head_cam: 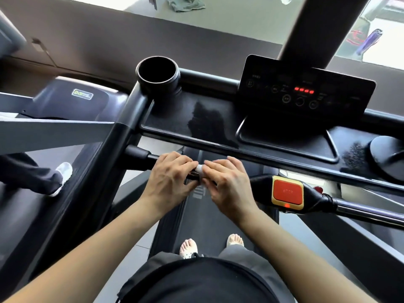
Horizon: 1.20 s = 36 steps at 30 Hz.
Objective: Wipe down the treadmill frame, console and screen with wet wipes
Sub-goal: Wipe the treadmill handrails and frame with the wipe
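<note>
Left hand [172, 178] and right hand [227, 184] meet fingers curled, both pinching a small white wipe [199, 168] right at the handlebar [140, 154]. Fingers hide whether it is wrapped round the bar. I would wrap it fully, squeeze, and slide outward toward the stop button [287, 190]. The console [196, 119] beyond shows wet streaks.

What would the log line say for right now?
left hand: grips handlebar | right hand: pinches wet wipe | console tray: wet streak

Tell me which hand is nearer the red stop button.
The right hand, next to the red square stop button; the left hand is farther away.
</note>
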Available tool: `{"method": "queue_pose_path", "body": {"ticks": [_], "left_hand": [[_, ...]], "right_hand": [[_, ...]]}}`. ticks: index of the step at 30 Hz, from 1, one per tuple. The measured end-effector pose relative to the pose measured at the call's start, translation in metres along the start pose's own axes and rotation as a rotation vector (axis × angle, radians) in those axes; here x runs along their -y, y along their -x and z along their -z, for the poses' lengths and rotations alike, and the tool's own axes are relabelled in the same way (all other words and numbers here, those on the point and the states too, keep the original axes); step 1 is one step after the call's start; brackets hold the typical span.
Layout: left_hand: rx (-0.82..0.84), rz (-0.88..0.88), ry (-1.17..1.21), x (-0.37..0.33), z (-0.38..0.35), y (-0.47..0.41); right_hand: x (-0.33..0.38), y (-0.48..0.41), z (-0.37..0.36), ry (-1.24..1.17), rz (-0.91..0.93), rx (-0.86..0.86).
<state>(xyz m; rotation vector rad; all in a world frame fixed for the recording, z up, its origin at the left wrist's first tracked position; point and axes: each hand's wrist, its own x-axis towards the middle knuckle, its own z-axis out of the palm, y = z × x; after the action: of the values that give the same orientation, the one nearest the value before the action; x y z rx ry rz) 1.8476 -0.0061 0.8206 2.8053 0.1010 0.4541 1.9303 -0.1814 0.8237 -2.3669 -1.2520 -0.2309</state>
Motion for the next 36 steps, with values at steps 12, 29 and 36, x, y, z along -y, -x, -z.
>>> {"method": "queue_pose_path", "body": {"ticks": [12,29,36], "left_hand": [[0.000,0.089,0.036,-0.010,-0.003,0.007],[-0.210,0.956,1.062,-0.131,0.002,0.008],[-0.366,1.046,1.277,-0.161,0.002,0.015]], "right_hand": [[-0.016,0.007,0.012,0.061,0.072,0.043],[-0.062,-0.018,0.052,-0.600,0.031,0.430],[-0.081,-0.037,0.080,-1.327,-0.414,1.045]]}}
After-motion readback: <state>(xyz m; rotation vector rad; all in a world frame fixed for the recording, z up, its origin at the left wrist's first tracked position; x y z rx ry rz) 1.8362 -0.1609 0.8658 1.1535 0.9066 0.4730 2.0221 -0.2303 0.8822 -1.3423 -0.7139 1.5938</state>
